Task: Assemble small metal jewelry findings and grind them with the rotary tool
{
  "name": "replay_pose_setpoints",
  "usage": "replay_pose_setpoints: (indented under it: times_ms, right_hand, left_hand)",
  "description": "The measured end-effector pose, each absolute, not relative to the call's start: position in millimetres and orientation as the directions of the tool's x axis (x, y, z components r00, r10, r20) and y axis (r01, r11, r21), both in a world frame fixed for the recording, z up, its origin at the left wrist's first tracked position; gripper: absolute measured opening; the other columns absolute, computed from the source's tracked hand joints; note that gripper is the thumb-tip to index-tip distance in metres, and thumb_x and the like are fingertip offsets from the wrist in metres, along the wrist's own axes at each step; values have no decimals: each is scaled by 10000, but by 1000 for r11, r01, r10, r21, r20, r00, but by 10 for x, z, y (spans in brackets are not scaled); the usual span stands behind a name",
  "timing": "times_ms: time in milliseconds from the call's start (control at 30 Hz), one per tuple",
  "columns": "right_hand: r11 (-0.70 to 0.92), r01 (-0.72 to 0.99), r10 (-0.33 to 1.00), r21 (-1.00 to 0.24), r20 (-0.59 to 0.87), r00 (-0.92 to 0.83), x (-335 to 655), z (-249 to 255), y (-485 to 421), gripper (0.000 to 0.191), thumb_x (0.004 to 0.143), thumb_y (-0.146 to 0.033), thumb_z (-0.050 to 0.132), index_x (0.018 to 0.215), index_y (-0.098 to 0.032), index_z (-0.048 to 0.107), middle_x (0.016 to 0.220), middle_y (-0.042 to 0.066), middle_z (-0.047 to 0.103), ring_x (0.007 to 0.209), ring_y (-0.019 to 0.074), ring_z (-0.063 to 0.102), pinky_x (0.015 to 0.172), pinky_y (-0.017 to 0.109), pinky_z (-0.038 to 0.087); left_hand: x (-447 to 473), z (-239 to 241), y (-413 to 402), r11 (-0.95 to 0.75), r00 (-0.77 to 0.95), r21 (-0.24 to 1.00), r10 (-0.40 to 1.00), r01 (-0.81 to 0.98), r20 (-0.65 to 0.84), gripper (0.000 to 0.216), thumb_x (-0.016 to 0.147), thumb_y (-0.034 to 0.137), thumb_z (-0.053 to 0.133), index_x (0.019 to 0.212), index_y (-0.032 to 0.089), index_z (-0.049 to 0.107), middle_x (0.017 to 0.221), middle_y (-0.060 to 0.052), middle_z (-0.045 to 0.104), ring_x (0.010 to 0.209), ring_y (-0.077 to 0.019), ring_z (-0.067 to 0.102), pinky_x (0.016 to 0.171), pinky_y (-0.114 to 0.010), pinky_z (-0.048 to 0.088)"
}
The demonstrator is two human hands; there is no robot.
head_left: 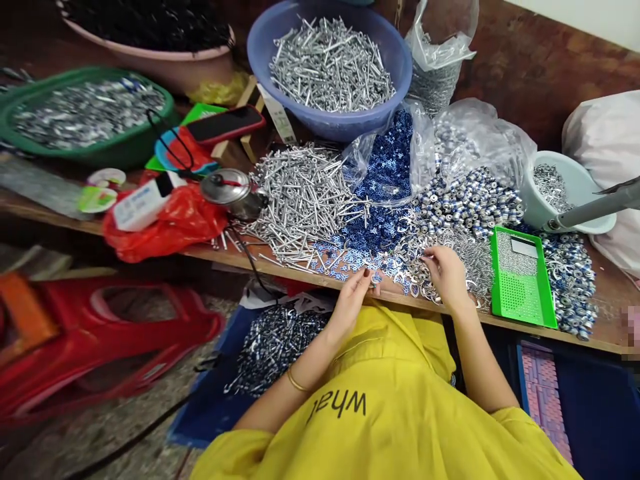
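My left hand (352, 295) is closed at the table's front edge, with a small blue-and-silver piece (376, 280) pinched at the fingertips. Thumb and fingers of my right hand (447, 272) are pressed together over a heap of silver crescent-shaped pieces (429, 288); what they grip is too small to make out. Between the hands lie scattered flat blue three-armed pieces (343, 259). Behind them a pile of silver pins (300, 200) spreads leftward, and blue-and-silver cylinders (480, 200) are heaped to the right.
A green tray (520, 300) of tiny metal parts stands right of my right hand. A purple basin (260, 47) of pins is at the back. A red bag (193, 223) and a lidded metal pot (233, 190) sit left. Below the table is a blue bin (210, 407).
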State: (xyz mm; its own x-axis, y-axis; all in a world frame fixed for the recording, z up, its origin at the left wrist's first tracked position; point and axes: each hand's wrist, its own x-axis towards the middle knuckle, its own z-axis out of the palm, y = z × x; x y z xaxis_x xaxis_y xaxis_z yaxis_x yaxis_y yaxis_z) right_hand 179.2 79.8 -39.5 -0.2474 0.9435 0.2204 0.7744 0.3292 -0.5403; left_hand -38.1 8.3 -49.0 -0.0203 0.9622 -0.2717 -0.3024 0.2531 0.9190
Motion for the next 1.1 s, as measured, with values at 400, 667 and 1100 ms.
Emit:
replay_pose_setpoints:
  times_ms: [400,667,1100]
  right_hand:
    - [237,557,962,-796,273,-20,1848,-433,796,194,938,-271,517,1074,-217,645,1027,75,661,910,205,614,810,360,497]
    - [118,-28,973,-993,121,-198,1398,-56,376,63,882,-261,672,922,-257,721,876,26,736,819,187,696,786,365,568]
    - [71,-31,936,-997,78,-343,1504,62,287,49,876,-279,690,872,-242,722,838,22,684,811,170,628,781,333,488]
  left_hand:
    - [-406,-458,105,371,246,658,928,-655,-279,292,961,412,553,1127,179,612,825,-25,558,689,-101,457,629,-229,342]
    - [-330,-367,61,395,340,722,911,-568,-232,355,909,493,619,986,152,677,853,-33,546,751,-117,466,677,-250,346]
    - [-216,-197,5,512,491,674,835,-532,-247,403,846,505,698,956,120,650,812,-33,538,667,-98,411,616,-265,281]
